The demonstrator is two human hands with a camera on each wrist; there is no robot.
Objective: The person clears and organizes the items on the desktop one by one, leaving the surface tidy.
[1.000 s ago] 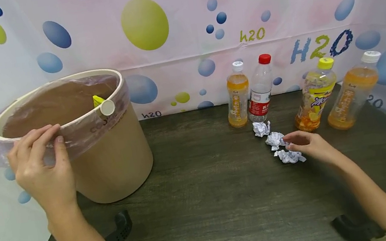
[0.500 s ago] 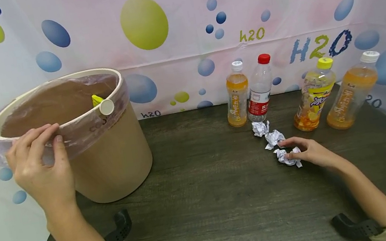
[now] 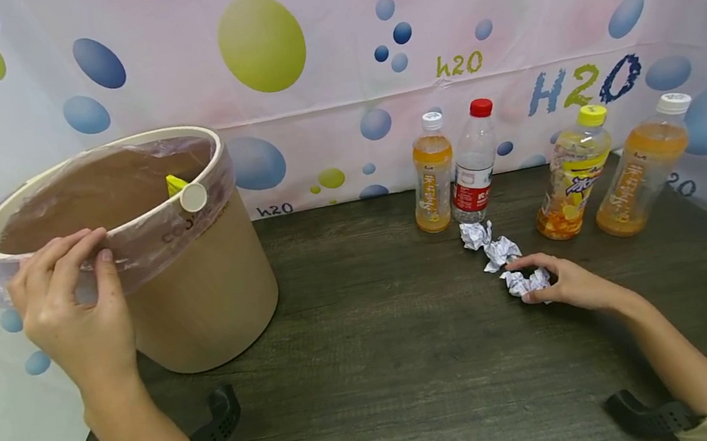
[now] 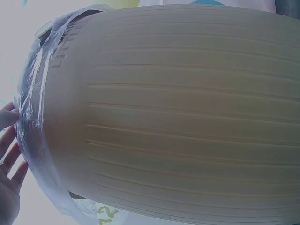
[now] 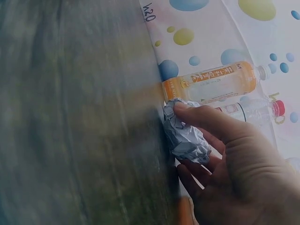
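At the left, my left hand [image 3: 72, 308] holds the rim of a beige trash bin [image 3: 207, 296], fingers over the edge and thumb outside. A clear plastic liner [image 3: 159, 249] is folded over that rim. In the left wrist view, fingertips touch the liner [image 4: 33, 112]. On the right, my right hand [image 3: 572, 283] has thumb and fingers around the nearest crumpled paper ball [image 3: 523, 282], which rests on the table. The right wrist view shows the thumb on a paper ball [image 5: 185, 136] with the fingers behind it. Two more crumpled balls, one middle [image 3: 501, 252] and one far [image 3: 475, 234], lie beyond.
Behind the paper stand an orange drink bottle [image 3: 433, 174] and a red-capped bottle [image 3: 474, 164]. Farther right are a yellow-capped bottle [image 3: 573, 176] and a larger white-capped bottle [image 3: 641, 170]. A patterned cloth [image 3: 328, 49] hangs behind the dark table [image 3: 382, 368].
My right hand has come down and toward me from above the paper balls, closing thumb and fingers around the nearest one. My left hand stays on the bin rim.
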